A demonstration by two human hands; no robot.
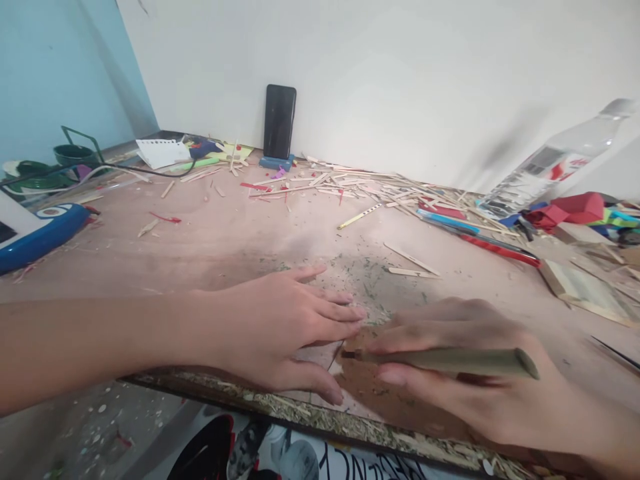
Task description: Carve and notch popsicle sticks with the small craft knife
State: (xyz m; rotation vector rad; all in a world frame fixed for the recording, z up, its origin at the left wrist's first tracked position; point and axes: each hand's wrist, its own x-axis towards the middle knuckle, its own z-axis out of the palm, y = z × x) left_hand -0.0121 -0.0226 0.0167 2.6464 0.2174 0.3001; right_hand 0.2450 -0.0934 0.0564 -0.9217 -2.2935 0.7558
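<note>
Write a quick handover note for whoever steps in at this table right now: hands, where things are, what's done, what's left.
Left hand: flat, palm down, pressing a thin sheet at the table's near edge.
Right hand: grips a greenish craft knife, tip at the sheet beside the left fingertips.
Around: wooden sticks scattered near the wall, two loose sticks just beyond the hands, phone propped upright, plastic bottle lying at the right.
Done: a thin line seems to run from the tip; how far it goes cannot be told.
Left: probably finishing that line; keep fingers off the blade path.
</note>
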